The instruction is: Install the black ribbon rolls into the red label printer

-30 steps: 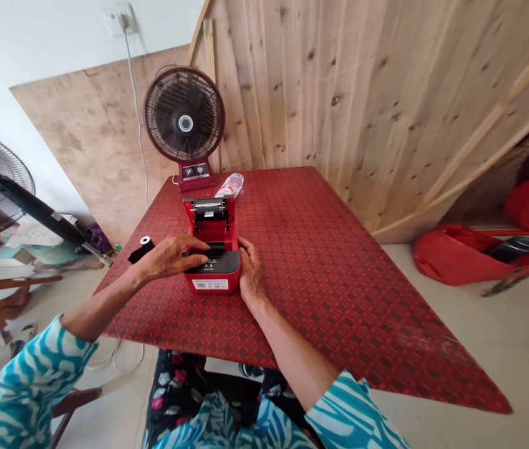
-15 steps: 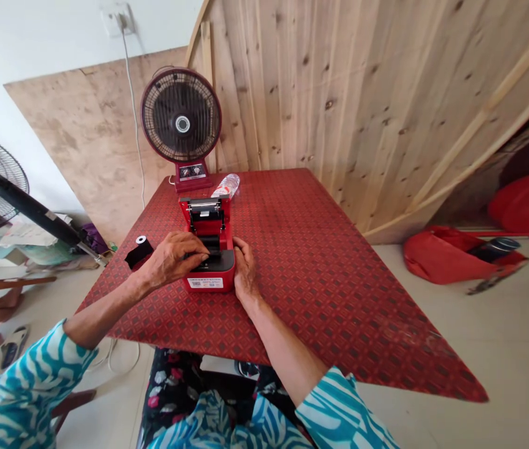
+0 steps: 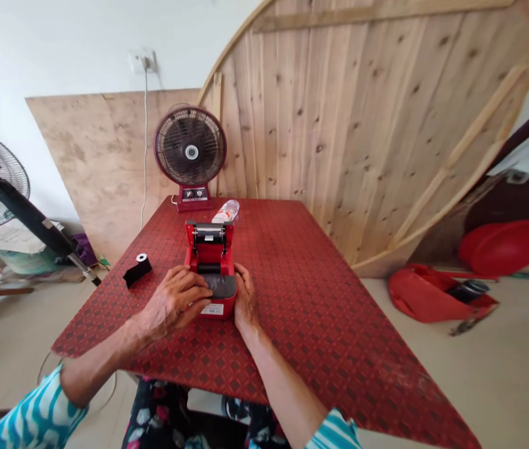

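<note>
Red table (image 3: 320, 324) | open label printer (image 3: 211, 246) | sticker (image 3: 212, 309) illegible | left hand (image 3: 175, 300), right hand (image 3: 246, 296) touching

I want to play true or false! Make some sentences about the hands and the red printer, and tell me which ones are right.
1. The left hand and right hand both touch the small red printer. True.
2. The printer's lid is shut. False: it stands open.
3. The black roll is inside the printer. False: it lies on the red patterned table top, left of the printer.
4. A clear plastic bottle lies behind the printer. True.
5. The small red desk fan stands on the floor. False: it stands at the table's far end.
</note>
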